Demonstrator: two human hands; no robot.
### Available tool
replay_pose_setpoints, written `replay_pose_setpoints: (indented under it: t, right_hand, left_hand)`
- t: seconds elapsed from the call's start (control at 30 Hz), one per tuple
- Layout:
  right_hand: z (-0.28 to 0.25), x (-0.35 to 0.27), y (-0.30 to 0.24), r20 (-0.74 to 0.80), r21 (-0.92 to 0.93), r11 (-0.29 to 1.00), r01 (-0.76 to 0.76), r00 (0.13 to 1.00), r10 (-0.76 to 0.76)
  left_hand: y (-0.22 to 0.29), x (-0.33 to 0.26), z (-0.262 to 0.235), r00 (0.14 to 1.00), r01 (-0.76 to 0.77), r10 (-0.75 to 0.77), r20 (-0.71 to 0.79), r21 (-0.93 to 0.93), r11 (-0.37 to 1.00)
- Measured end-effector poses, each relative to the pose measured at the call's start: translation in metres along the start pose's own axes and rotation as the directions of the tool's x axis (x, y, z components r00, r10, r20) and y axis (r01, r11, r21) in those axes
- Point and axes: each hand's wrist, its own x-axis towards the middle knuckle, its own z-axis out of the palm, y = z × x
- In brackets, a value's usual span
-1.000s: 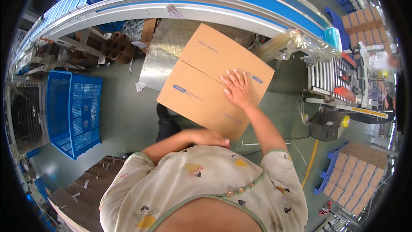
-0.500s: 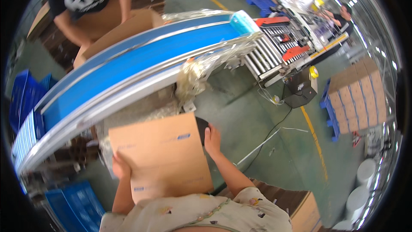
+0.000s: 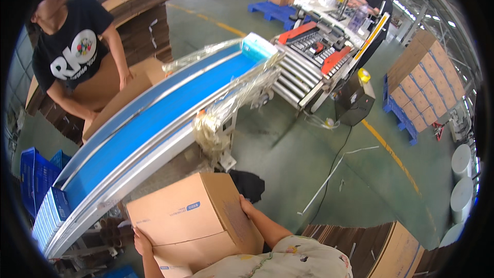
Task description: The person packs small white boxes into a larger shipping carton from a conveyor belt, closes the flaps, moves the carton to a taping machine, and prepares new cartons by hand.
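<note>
Left hand [image 3: 143,241] and right hand [image 3: 250,209] clasp the carton [image 3: 177,219], near side of the conveyor [image 3: 159,108].
Even pressure on opposite sides should steady it; grip depth is hard to tell.

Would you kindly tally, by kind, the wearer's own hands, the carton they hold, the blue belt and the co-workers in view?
Hands: 2 (left hand, right hand)
Carton: 1
Blue belt: 1
Co-workers: 3
Total: 7
</note>
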Motion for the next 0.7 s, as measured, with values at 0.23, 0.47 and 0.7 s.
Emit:
replay_pose_setpoints:
  t: [0.23, 0.47, 0.7]
  right_hand:
    - [-0.183, -0.036, -0.033, -0.047, 0.367, 0.922, 0.124, 0.992, -0.115]
    - [-0.401, -0.095, -0.076, -0.228, 0.493, 0.784, 0.376, 0.926, -0.3]
    - [-0.532, -0.096, -0.146, -0.458, 0.475, 0.74, 0.477, 0.852, -0.255]
  left_hand:
    - [0.131, -0.074, 0.076, 0.97, -0.178, 0.185, 0.156, -0.056, 0.982]
    - [0.303, -0.203, 0.168, 0.892, -0.366, 0.388, 0.231, -0.133, 0.921]
    - [0.46, -0.276, 0.218, 0.783, -0.528, 0.575, 0.235, -0.236, 0.816]
